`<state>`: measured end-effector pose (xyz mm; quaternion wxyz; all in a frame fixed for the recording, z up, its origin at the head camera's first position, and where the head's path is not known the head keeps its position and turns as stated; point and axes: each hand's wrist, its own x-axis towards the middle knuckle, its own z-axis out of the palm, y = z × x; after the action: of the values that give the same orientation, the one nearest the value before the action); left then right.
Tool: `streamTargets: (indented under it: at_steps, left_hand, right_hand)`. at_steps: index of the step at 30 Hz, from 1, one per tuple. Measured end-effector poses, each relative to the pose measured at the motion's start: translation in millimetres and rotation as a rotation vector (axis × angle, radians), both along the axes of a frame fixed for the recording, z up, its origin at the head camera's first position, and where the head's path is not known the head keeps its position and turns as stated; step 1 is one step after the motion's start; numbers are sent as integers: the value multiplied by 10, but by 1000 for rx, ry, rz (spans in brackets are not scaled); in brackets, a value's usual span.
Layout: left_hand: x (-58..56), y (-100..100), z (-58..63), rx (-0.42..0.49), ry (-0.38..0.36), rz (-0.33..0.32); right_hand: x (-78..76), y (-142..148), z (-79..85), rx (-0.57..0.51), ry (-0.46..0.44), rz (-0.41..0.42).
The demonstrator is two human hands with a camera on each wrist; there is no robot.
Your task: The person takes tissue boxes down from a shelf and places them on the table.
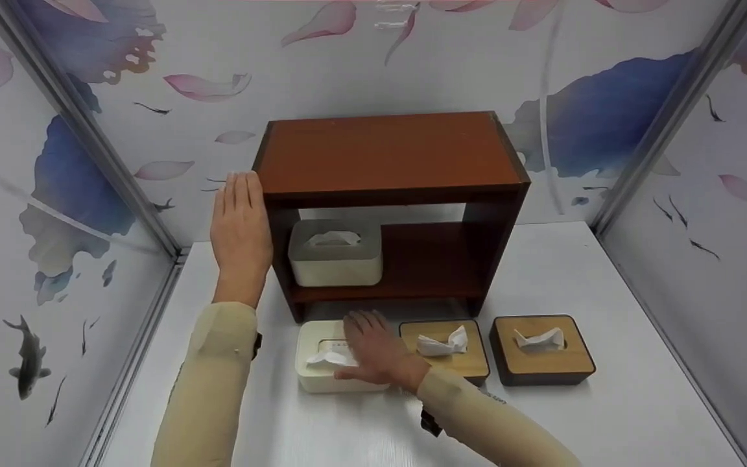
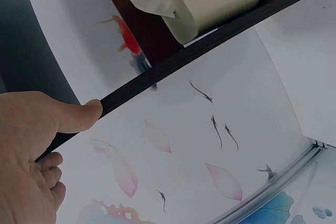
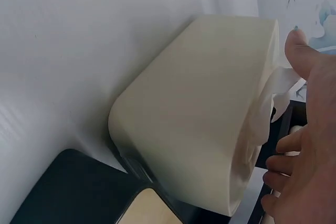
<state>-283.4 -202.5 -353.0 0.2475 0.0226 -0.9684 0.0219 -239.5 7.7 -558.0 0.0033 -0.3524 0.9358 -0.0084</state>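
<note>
My left hand [image 1: 242,224] rests along the outer left side of a brown wooden shelf [image 1: 393,155], fingers straight. In the left wrist view, the thumb lies at the panel's dark edge [image 2: 157,73]. My right hand [image 1: 377,350] is over a cream tissue box [image 1: 312,383] on the table, fingers loosely extended. In the right wrist view, that hand is beside the box's top, near its white tissue [image 3: 268,111]; contact is hard to tell. Inside the shelf, at left, sits another tissue box [image 1: 338,267] with a grey lid.
Two tissue boxes with wooden tops and dark sides, a middle one [image 1: 471,357] and a right one [image 1: 542,360], stand on the white table [image 1: 646,415] in front of the shelf. Patterned walls [image 1: 205,130] enclose the table at the back and both sides.
</note>
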Motion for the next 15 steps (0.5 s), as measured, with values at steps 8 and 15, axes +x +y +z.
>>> streamTargets:
  at_steps: [8,15]
  left_hand:
    - [-4,-7,-11,5,21,-5]
    - [1,-1,-24,22,60,-24]
  right_hand:
    - [-7,202,110,-85,32,17]
    - [-68,446,254,-117,31,-22]
